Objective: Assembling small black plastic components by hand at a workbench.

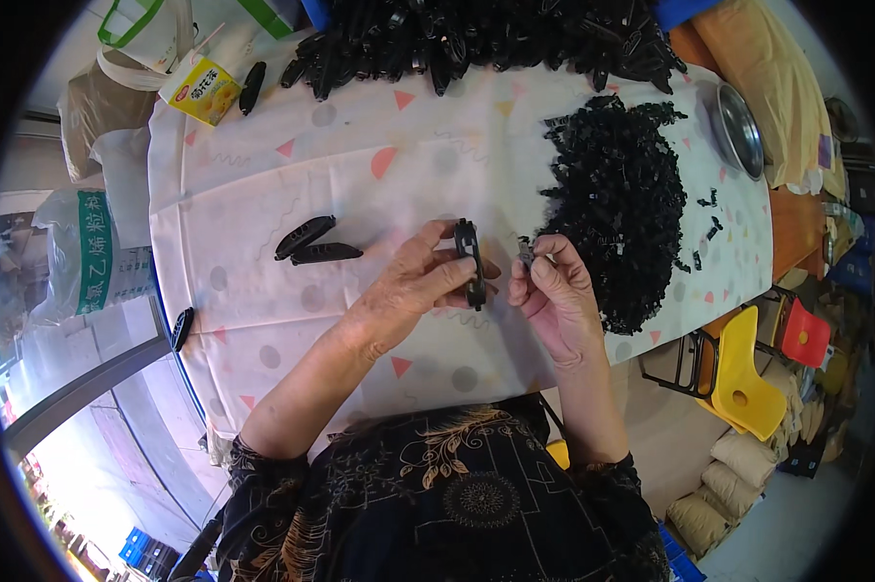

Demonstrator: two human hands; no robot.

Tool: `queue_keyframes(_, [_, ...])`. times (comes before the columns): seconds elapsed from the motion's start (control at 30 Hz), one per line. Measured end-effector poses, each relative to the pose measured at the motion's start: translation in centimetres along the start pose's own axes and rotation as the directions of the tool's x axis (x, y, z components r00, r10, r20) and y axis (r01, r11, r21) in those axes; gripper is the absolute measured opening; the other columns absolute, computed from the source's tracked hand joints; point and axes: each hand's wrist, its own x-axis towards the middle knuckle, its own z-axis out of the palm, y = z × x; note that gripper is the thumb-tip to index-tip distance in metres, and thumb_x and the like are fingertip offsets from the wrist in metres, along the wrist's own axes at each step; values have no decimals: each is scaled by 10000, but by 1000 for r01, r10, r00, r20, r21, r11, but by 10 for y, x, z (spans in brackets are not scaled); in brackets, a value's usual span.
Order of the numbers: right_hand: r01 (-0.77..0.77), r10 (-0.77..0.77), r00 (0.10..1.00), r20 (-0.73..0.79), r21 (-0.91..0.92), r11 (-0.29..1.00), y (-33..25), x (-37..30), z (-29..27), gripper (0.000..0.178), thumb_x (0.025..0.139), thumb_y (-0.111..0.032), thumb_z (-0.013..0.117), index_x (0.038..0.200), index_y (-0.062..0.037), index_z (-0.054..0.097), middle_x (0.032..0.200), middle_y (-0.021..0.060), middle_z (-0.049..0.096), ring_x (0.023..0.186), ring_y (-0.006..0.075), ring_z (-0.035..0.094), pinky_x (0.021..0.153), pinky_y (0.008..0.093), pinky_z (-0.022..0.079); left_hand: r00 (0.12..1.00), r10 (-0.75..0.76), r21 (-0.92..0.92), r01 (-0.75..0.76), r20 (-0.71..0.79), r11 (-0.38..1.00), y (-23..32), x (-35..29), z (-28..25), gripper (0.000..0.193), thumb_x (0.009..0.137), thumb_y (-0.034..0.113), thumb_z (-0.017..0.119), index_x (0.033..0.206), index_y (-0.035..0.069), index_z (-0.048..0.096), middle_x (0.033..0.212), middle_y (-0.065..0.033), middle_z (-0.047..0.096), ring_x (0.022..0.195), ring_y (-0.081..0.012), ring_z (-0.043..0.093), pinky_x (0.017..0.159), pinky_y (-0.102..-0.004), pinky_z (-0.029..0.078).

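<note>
My left hand is closed around a long black plastic part, held upright over the middle of the table. Close by on its right, my right hand pinches a small dark clip-like piece between thumb and fingers; its exact shape is hard to make out. The two pieces are apart. Left of my left hand, two similar long black parts lie on the patterned tablecloth. Beyond my right hand spreads a big heap of small black pieces.
A pile of long black parts covers the far edge. A yellow drink carton stands far left, a metal bowl far right. Single black parts lie near the carton and at the left edge. A yellow chair is at the right.
</note>
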Motion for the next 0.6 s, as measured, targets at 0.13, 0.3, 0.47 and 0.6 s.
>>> queue_keyframes(0.13, [11, -12, 1000, -9, -141, 990, 1, -1, 4, 137, 881, -107, 639, 993, -83, 562, 874, 73, 638, 745, 157, 615, 688, 272, 493, 998, 41, 57, -44, 46, 997, -4, 1, -1, 564, 874, 46, 600, 1358, 31, 311, 1074, -144, 619, 950, -170, 591, 797, -293, 482])
queue_keyframes(0.3, [197, -258, 964, -66, -477, 856, 19, -3, 19, 121, 857, -101, 670, 927, -45, 589, 968, 58, 625, 881, 136, 585, 825, 277, 453, 990, 137, 229, -138, 19, 964, -11, 5, 3, 632, 837, -33, 608, 1374, 61, 288, 1092, -127, 613, 948, -161, 597, 795, -280, 477])
queue_keyframes(0.47, [223, -261, 962, -75, -333, 916, 35, 2, 24, 62, 852, -68, 664, 875, -39, 615, 1146, 74, 565, 1044, 140, 520, 947, 291, 383, 955, 290, 450, -231, -68, 863, -23, 10, 2, 649, 803, -68, 604, 1348, 5, 260, 937, -116, 615, 884, -157, 634, 772, -293, 521])
queue_keyframes(0.6, [225, -250, 967, -46, -308, 924, 39, 7, 26, 13, 874, -22, 620, 869, -32, 615, 1180, 58, 510, 1018, 99, 509, 904, 262, 413, 949, 308, 483, -239, -66, 842, -22, 7, 6, 648, 796, -63, 613, 1342, 13, 273, 919, -125, 616, 844, -156, 643, 748, -295, 525])
